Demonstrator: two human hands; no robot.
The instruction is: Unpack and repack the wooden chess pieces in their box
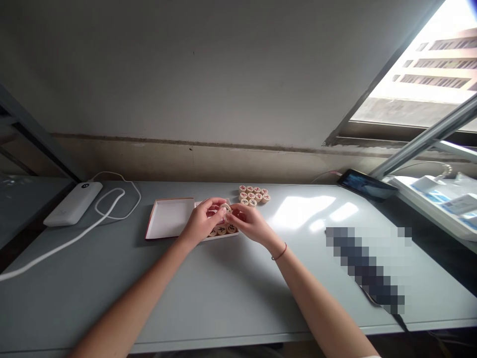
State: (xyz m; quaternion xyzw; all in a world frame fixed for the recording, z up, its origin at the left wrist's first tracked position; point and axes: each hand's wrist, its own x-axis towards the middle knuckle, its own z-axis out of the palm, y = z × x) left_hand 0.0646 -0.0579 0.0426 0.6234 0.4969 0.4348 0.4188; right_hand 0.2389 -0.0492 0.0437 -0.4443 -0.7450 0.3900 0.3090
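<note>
Left hand (203, 220) pinching game piece (225, 207) over open box (225, 235); right hand (252, 224) close against it, grip unclear! Looks midway: front row (222, 229) sits boxed, piece cluster (252, 195) out on table (223, 298).
</note>
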